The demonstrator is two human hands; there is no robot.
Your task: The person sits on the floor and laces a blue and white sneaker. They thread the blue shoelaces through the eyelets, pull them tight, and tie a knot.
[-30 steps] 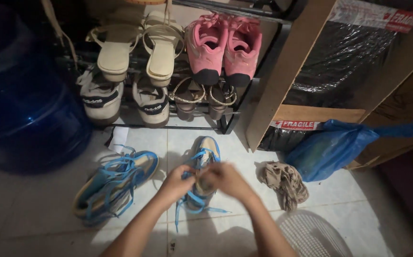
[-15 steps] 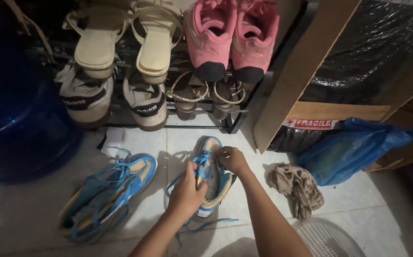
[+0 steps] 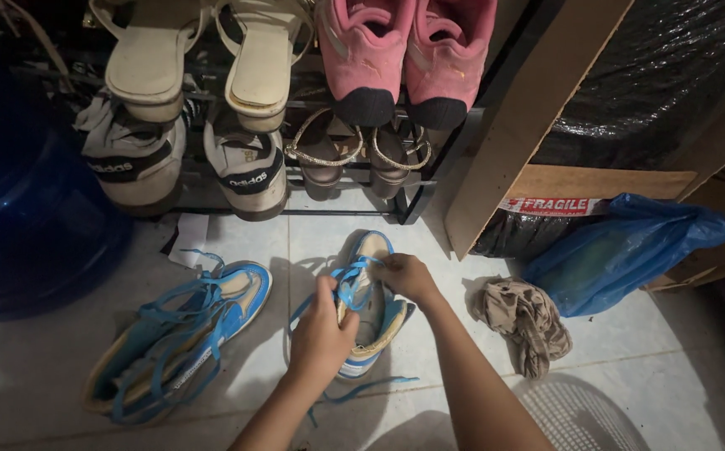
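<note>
Sneaker (image 3: 371,309) on the floor tiles (image 3: 429,367): both hands, left (image 3: 322,334) and right (image 3: 406,276), pinch its blue laces (image 3: 347,280).

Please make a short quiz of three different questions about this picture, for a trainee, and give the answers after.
1. True or false: both hands are on the blue laces of the same shoe.
2. Multiple choice: what lies on the floor just right of the right hand? A) a crumpled cloth B) a pink shoe C) a brush
3. Fill the gap: the second blue sneaker lies on its ____ on the floor.

Key
1. True. The left hand and the right hand both pinch the blue laces of the sneaker between them.
2. A, the crumpled cloth.
3. Side. The second sneaker lies tipped over, left of the hands, in front of the shoe rack.
</note>
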